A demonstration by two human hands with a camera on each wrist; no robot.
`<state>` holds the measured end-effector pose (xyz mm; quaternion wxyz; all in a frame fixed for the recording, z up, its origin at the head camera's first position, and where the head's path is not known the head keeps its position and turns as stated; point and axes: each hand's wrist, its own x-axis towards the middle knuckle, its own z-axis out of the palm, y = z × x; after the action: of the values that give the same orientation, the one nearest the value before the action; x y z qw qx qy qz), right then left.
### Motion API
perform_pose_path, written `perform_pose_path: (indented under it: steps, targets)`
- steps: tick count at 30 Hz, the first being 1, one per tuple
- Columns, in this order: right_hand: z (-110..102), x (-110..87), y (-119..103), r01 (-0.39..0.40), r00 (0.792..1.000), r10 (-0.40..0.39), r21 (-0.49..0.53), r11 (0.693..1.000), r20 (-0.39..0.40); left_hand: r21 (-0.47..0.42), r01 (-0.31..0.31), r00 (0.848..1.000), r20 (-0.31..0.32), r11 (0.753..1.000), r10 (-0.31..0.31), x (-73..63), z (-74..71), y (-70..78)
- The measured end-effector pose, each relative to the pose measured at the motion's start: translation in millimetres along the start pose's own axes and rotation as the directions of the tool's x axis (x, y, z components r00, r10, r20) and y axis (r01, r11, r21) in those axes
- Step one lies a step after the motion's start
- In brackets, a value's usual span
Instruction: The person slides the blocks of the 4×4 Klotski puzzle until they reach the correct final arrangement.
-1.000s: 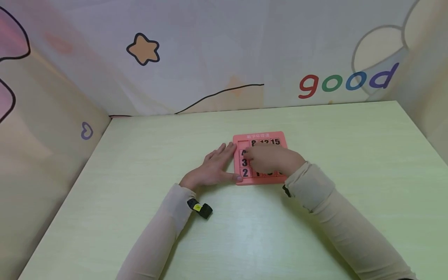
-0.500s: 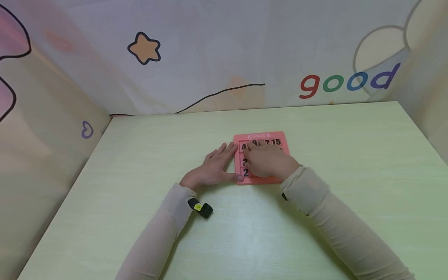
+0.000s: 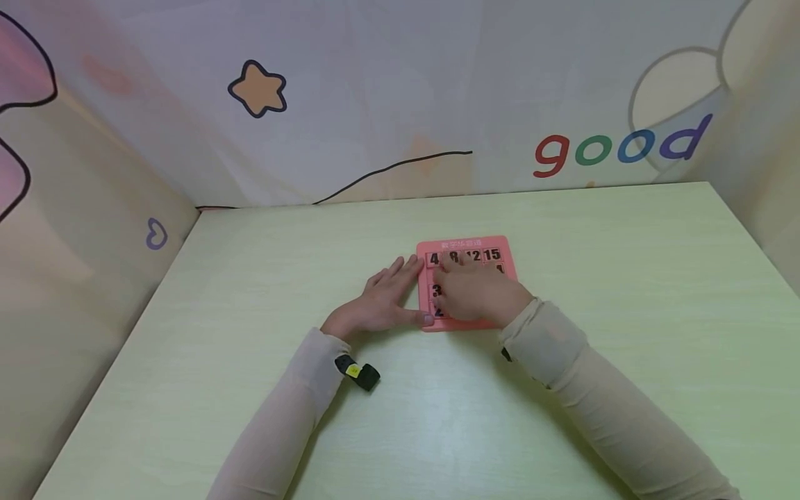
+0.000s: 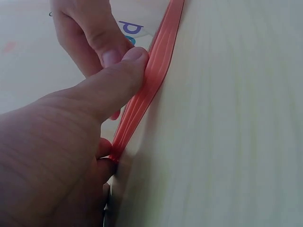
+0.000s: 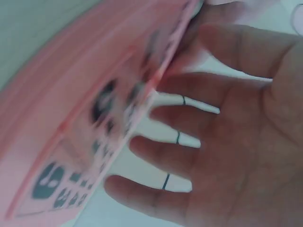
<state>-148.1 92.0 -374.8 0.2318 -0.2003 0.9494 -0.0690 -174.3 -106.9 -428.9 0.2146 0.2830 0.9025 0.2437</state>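
A pink sliding number puzzle (image 3: pixel 431 246) lies flat on the table, its black-numbered tiles in a raised frame. The tile 4 (image 3: pixel 434 259) sits in the top left corner, with 8, 12 and 15 (image 3: pixel 492 255) along the same row. My left hand (image 3: pixel 375 302) is spread at the puzzle's left edge, fingertips at the upper side and thumb on the lower corner. Over the tiles lies my right hand (image 3: pixel 478 295), its fingertips at the left columns, covering much of the middle and lower rows. The right wrist view shows its fingers (image 5: pixel 147 194) extended and apart.
The pale green table (image 3: pixel 400 430) surrounds the puzzle. Behind it rises a printed backdrop (image 3: pixel 387 90) with a star and the word "good". A black strap (image 3: pixel 357 371) with a yellow patch is on the left wrist.
Tile 4 has slid up from the second row into the top left corner. My right hand has shifted slightly left and toward me over the tiles; my left hand stays in place.
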Motion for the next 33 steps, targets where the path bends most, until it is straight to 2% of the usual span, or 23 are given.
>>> perform_pose_path:
  steps: [6, 17, 33]
  targets:
    - [-2, -9.9, -9, 0.05, 0.996, -0.05, 0.006, 0.999, 0.076, 0.0, -0.011, 1.0, -0.005, 1.0, 0.011, 1.4, 0.8, -0.8]
    - [-4, -20.5, -19, 0.059, 0.997, -0.056, -0.057, 0.997, 0.054, 0.0, -0.013, 1.0, -0.004, 1.0, 0.013, 1.4, 1.1, -2.6]
    - [0, -16.4, -17, 0.02, 0.999, -0.018, -0.044, 0.999, 0.044, -0.003, -0.009, 1.0, -0.001, 1.0, 0.009, 1.6, 0.6, -2.3]
